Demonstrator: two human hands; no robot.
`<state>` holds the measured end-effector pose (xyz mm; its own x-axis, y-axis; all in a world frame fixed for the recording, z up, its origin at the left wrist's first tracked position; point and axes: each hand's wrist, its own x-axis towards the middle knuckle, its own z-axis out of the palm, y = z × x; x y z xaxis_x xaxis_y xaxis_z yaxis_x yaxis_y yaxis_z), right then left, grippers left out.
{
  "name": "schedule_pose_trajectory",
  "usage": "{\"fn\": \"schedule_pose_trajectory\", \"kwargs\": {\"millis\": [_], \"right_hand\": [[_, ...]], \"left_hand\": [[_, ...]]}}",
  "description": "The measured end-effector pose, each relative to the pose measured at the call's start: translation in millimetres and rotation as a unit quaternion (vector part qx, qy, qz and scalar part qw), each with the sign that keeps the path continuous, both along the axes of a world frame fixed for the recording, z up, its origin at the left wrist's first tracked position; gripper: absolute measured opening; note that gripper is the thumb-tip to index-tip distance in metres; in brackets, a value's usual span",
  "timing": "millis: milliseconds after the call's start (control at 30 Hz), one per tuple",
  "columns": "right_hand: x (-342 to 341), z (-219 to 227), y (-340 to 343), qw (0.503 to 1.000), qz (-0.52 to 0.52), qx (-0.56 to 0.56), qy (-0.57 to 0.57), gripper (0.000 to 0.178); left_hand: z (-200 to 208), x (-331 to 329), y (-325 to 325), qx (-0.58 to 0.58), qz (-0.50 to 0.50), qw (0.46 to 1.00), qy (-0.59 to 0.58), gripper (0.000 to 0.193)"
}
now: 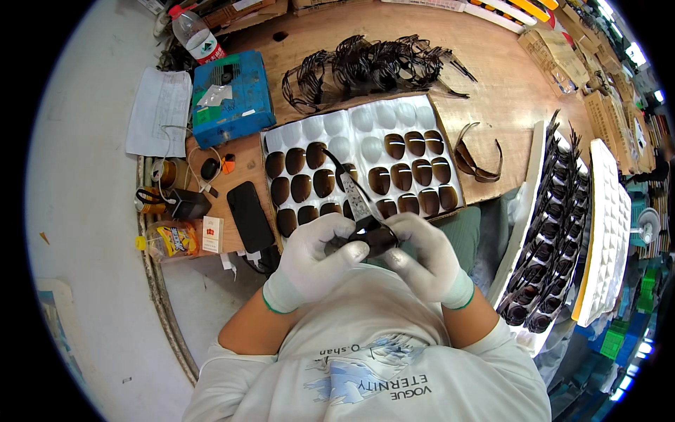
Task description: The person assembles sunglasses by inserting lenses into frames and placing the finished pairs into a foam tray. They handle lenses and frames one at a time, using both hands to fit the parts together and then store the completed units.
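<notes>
We clamp the dark glasses in the grip of our left hand and right hand, by the lens tray's near edge, seemingly at the lens-fitting step, so the next move likely calls for even thumb pressure.

Your white-gloved left hand and right hand curl their fingers at either side of the grip, bare forearms slanting inward toward it.
</notes>
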<state>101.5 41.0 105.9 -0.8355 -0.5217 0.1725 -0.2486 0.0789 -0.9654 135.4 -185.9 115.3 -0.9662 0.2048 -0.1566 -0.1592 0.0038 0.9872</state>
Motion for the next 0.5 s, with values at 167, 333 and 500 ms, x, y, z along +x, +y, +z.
{"fn": "schedule_pose_trajectory", "kwargs": {"millis": [167, 333, 500], "right_hand": [[-7.1, 7.7, -1.0, 0.999, 0.015, 0.015, -0.033, 0.022], [-6.5, 10.2, 2.0, 0.999, 0.014, 0.016, -0.024, 0.019], [-1.8, 0.7, -3.6, 0.999, -0.018, 0.005, -0.040, 0.019]], "left_hand": [[0.3, -0.8, 3.2, -0.134, -0.040, 0.971, 0.192, 0.016], [6.2, -0.7, 4.7, -0.157, -0.049, 0.966, 0.197, 0.014], [-2.1, -0.4, 5.8, -0.127, -0.014, 0.980, 0.150, 0.016]]}}
